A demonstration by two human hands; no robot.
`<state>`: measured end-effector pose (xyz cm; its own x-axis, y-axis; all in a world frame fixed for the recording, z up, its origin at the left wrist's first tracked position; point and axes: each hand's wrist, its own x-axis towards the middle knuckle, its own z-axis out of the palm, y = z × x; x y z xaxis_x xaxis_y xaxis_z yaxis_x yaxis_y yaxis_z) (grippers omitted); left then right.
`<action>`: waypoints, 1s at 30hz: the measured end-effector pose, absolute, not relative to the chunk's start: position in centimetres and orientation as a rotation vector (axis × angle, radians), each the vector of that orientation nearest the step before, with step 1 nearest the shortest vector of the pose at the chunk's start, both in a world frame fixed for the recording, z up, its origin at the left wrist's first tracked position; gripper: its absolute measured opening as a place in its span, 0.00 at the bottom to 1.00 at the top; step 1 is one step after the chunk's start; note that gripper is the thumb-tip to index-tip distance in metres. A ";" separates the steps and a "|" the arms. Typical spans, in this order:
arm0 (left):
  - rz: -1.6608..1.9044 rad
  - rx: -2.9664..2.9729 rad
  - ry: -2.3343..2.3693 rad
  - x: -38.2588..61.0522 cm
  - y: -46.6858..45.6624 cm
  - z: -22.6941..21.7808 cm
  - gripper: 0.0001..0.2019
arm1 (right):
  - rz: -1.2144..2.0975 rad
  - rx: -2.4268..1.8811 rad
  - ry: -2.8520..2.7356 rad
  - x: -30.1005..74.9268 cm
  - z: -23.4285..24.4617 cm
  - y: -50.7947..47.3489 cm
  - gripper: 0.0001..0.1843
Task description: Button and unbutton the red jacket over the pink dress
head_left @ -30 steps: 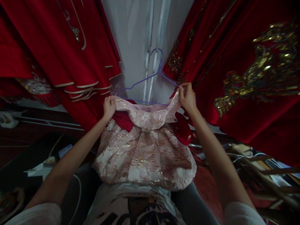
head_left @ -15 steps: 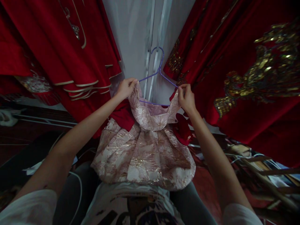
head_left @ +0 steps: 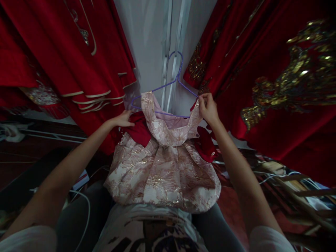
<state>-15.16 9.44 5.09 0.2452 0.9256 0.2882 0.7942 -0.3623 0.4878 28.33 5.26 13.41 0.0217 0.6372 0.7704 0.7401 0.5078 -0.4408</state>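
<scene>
- While the dress (head_left: 162, 164) hangs at frame centre, right hand (head_left: 208, 108) pinches its strap onto the hanger (head_left: 168, 87).
- Left hand (head_left: 122, 120), fingers loose, touches the red sleeve (head_left: 138, 131); best to seat both straps evenly.

A single view from a camera worn on the person's head, looking forward and down along both bare arms. The person's own shirt fills the bottom edge, so the lens sits very close to the body. The left hand (head_left: 123, 119) and right hand (head_left: 208, 108) reach away to the middle of the frame, near a dress (head_left: 162, 164). Wide-angle bending curves the red curtains (head_left: 262, 87) at both sides.
</scene>
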 end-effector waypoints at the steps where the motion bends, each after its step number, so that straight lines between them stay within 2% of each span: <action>1: 0.738 2.305 1.684 -15.4 8.7 4.1 0.41 | -0.118 -1.184 -1.677 28.4 13.4 5.3 0.15; 2: 0.744 2.336 1.731 -15.6 8.0 3.4 0.41 | -0.117 -1.182 -1.681 28.5 13.4 5.4 0.16; 4: 0.808 2.374 1.764 -16.1 7.2 2.6 0.31 | -0.114 -1.177 -1.684 28.6 13.3 5.5 0.16; 6: 0.856 2.377 1.718 -16.6 7.2 3.0 0.21 | -0.102 -1.173 -1.683 28.6 13.2 5.7 0.16; 8: 0.852 2.335 1.618 -17.2 7.8 4.3 0.17 | -0.087 -1.174 -1.672 28.5 13.2 5.7 0.17; 13: 0.967 1.983 1.495 -16.1 9.7 8.9 0.14 | -0.075 -1.186 -1.662 28.3 13.2 5.6 0.18; 18: 1.148 1.539 1.546 -13.3 11.1 12.3 0.08 | -0.106 -1.181 -1.672 28.7 13.7 5.1 0.18; 24: 1.261 1.923 1.799 -10.3 11.7 16.2 0.05 | -0.126 -1.193 -1.708 28.5 14.5 3.8 0.18; 30: 1.434 2.258 1.324 -4.4 7.7 18.1 0.07 | -0.058 -1.162 -1.734 28.1 15.3 2.9 0.22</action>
